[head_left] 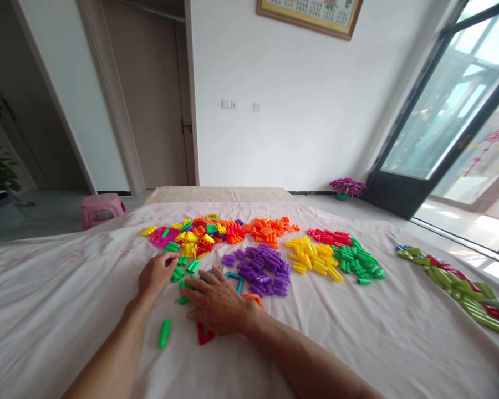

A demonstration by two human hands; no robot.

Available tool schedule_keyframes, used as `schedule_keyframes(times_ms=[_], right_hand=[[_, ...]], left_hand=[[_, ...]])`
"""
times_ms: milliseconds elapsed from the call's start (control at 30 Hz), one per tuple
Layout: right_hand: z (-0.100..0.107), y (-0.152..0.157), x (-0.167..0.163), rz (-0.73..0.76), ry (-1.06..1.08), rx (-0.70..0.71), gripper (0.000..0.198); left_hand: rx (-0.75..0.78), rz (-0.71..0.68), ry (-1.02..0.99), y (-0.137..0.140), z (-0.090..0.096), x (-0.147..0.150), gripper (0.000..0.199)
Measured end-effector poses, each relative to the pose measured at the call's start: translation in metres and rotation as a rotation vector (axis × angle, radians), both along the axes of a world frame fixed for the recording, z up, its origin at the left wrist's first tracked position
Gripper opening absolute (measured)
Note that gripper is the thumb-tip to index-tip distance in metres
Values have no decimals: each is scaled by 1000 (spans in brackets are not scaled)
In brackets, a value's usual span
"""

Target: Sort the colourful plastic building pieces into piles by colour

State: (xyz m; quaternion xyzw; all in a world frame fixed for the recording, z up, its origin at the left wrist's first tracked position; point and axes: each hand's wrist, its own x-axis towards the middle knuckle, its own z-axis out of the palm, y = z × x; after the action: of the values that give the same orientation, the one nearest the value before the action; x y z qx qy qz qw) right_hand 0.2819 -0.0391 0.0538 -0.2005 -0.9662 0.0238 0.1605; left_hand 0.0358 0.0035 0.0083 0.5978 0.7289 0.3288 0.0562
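Note:
My left hand (157,275) is at the left edge of the piles, fingers curled together at the tips. Whatever they may pinch is too small to make out. Green plastic tube pieces (192,267) lie just right of its fingertips. My right hand (220,299) rests flat, fingers spread, over more green pieces (183,299) partly covered by it. Around that hand are a blue square frame (237,282), an orange piece (253,300) and a red triangular frame (205,333). A single green tube (164,333) lies nearer to me, below my left hand.
A mixed heap (199,238) lies behind my hands. Sorted piles spread rightward: purple (264,269), orange (270,230), yellow (314,256), red (329,237), green (360,260). Olive-green and dark red pieces (453,285) line the right side of the cloth (357,343). A pink stool (103,209) stands beyond.

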Motion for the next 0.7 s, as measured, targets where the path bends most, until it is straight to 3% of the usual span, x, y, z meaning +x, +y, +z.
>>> schedule_keyframes(times_ms=[133,300,467,700], right_hand=[[0,5,-2,-33,7,-17,28],[-12,8,-5,-59,18,65,33],[-21,11,-7,-62,26,27,27],[-5,8,-1,-70,161,-71,31]], left_hand=[[-2,-6,-1,0,0,0,27],[-13,7,5,-1,-1,-1,27],[-24,12,9,0,-1,-1,28],[-38,22,18,-1,2,-1,29]])
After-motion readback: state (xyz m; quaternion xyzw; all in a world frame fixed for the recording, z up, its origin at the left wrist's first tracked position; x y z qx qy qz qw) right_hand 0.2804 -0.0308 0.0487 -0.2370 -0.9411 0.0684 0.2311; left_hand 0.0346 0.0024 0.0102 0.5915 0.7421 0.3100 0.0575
